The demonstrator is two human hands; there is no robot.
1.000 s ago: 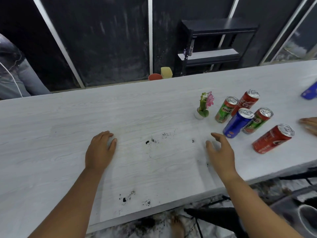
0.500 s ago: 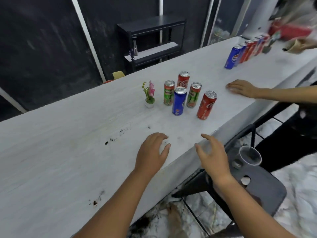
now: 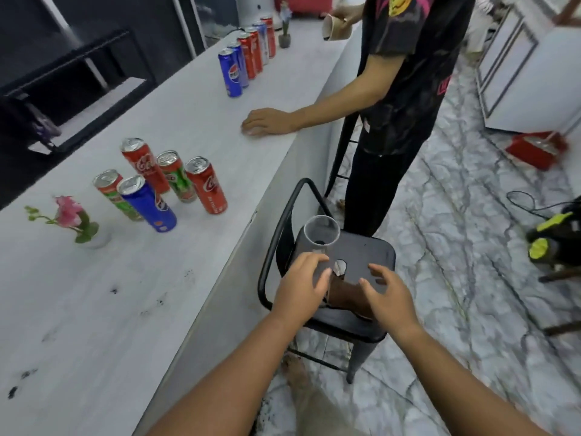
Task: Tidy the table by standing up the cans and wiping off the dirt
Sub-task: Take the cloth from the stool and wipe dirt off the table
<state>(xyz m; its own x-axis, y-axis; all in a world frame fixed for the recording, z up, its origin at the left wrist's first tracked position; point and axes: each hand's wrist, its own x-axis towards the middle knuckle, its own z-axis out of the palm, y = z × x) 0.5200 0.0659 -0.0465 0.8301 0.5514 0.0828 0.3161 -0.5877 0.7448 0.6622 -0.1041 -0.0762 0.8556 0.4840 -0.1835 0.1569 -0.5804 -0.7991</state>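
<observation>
Even indoor light, edges warped, perhaps motion-blurred

A black metal chair (image 3: pixel 361 322) stands beside me on the marble floor (image 3: pixel 456 309), a clear plastic cup (image 3: pixel 320 239) on its seat. A small pink potted flower (image 3: pixel 70 220) sits left.

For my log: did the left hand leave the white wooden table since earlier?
Yes. The left hand moved off the white wooden table, rightwards, over the black metal chair.

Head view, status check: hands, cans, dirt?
Left hand and right hand open, empty, over the chair beside a clear cup. Five cans upright. Dirt unwiped on the table.
</observation>
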